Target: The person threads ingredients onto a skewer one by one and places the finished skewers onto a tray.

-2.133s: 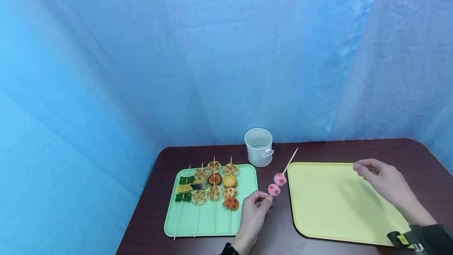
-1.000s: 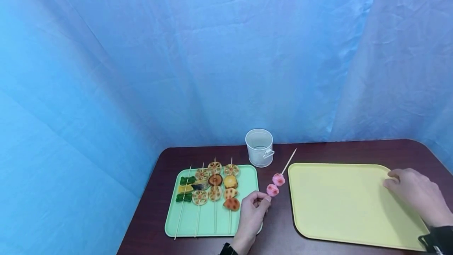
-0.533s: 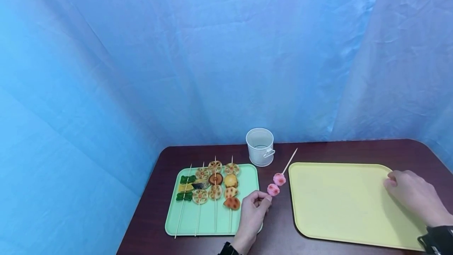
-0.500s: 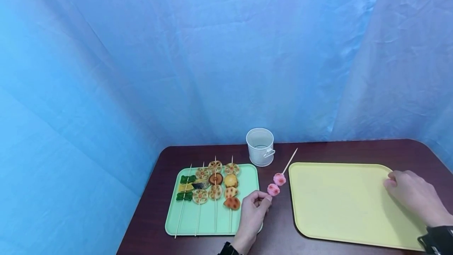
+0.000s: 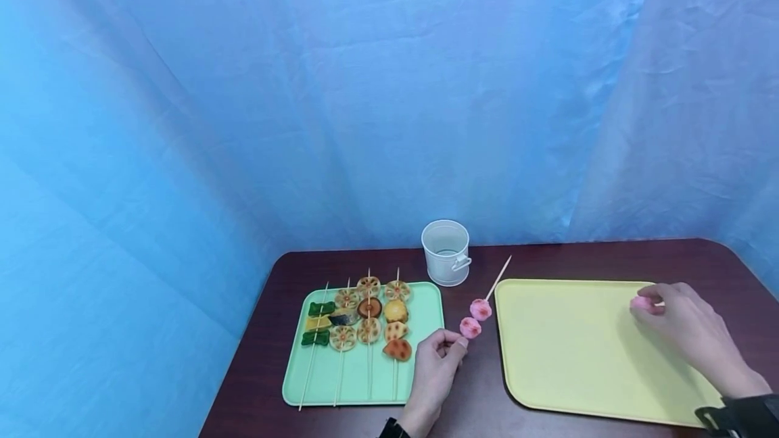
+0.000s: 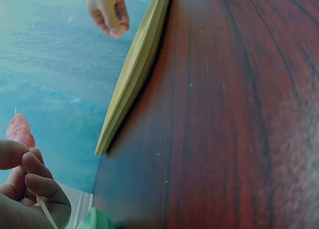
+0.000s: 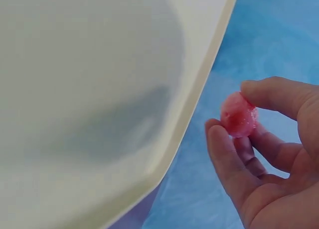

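My left hand point(image 5: 433, 374) pinches the lower part of a bamboo skewer point(image 5: 499, 279) between thumb and fingers, over the table between the two trays. Two pink balls point(image 5: 481, 309) with reddish patches are threaded on it, and its bare tip points up and away to the right. The left wrist view shows the stick's lower end running through the curled fingers. Above the back right part of the yellow tray point(image 5: 572, 357), my right hand point(image 5: 688, 330) holds a loose pink ball point(image 7: 239, 114) by its fingertips, with a small dark dent on its side.
On the left, a green tray point(image 5: 429, 309) carries several skewers of play food, among them lotus slices point(image 5: 343, 338), a mushroom slice point(image 5: 369, 308) and green pieces point(image 5: 315, 338). A small white bucket point(image 5: 446, 265) stands behind, between the trays. Blue cloth point(image 5: 389, 100) hangs behind the table.
From the yellow tray's right edge, my right hand has shifted left over the tray, and the pink ball now shows at its fingertips. My left hand and the skewer have stayed nearly still.
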Motion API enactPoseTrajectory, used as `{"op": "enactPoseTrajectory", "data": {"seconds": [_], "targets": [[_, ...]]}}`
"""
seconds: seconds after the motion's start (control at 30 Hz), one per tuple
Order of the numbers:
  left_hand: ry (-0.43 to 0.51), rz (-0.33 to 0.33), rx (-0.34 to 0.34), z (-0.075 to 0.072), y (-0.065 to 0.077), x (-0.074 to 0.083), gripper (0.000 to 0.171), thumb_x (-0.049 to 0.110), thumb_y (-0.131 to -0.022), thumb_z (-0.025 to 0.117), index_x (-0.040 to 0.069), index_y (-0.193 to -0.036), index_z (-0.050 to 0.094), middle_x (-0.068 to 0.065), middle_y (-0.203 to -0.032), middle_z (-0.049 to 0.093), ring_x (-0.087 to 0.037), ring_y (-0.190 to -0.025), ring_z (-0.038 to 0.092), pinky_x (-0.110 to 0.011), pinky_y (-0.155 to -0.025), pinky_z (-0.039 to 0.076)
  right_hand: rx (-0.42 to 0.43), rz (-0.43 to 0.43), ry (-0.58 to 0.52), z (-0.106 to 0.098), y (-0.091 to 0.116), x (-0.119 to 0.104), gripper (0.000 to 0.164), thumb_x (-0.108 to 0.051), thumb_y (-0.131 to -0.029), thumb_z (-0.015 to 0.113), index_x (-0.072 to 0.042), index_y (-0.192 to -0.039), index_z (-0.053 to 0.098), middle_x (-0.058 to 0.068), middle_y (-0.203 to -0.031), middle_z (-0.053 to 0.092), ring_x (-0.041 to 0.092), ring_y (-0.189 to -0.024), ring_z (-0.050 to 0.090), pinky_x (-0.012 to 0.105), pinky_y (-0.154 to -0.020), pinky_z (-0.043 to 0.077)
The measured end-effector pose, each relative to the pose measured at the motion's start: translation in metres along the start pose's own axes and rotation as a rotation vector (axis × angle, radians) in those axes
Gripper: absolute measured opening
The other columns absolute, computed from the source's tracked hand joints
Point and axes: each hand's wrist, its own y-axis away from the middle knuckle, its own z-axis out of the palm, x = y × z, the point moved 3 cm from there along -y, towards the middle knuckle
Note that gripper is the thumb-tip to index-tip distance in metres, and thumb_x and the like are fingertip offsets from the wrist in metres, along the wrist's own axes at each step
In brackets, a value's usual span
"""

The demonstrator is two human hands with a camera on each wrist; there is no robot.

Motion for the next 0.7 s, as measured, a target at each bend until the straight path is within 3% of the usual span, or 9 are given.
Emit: {"op": "enactPoseTrajectory", "data": {"seconds": [0.13,0.37,0.57,0.7], "targets": [[-0.017,0.0,-0.008,0.001,0.001,-0.001,0.015,0.01,-0.092,0.071,-0.004,-0.089,0.069,-0.001,-0.073,0.062,-0.009,-0.061,0.054,-0.018,-0.056,0.041,0.014,-0.026,-0.067,0.005,0.003,-0.018,0.032,-0.024,-0.098,0.069,0.004,-0.114,0.068,0.023,-0.106,0.068,0.045,-0.1,0.062,0.051,-0.071,0.047],[-0.025,0.008,-0.011,0.002,0.001,-0.002,0.013,0.009,-0.092,0.07,-0.003,-0.088,0.07,-0.007,-0.074,0.064,-0.01,-0.061,0.054,-0.017,-0.056,0.04,0.151,-0.078,-0.155,0.014,0.011,-0.046,0.029,-0.021,-0.091,0.08,-0.004,-0.111,0.068,0.011,-0.098,0.075,0.023,-0.083,0.074,0.019,-0.066,0.042],[-0.016,0.001,-0.013,0.002,0.001,-0.002,0.012,0.009,-0.092,0.071,-0.002,-0.088,0.07,-0.004,-0.074,0.063,-0.01,-0.061,0.055,-0.017,-0.056,0.04,0.154,-0.064,-0.193,0.023,0.015,-0.07,0.038,-0.029,-0.091,0.081,-0.003,-0.115,0.068,0.011,-0.098,0.075,0.027,-0.079,0.076,0.023,-0.062,0.045],[-0.011,0.0,-0.016,0.002,0.002,-0.002,0.012,0.008,-0.092,0.071,-0.003,-0.089,0.07,-0.003,-0.073,0.063,-0.009,-0.061,0.055,-0.017,-0.056,0.04,0.127,-0.052,-0.261,0.03,0.017,-0.081,0.037,-0.034,-0.092,0.08,-0.007,-0.113,0.07,0.007,-0.097,0.074,0.01,-0.079,0.074,0.02,-0.063,0.047]]}}
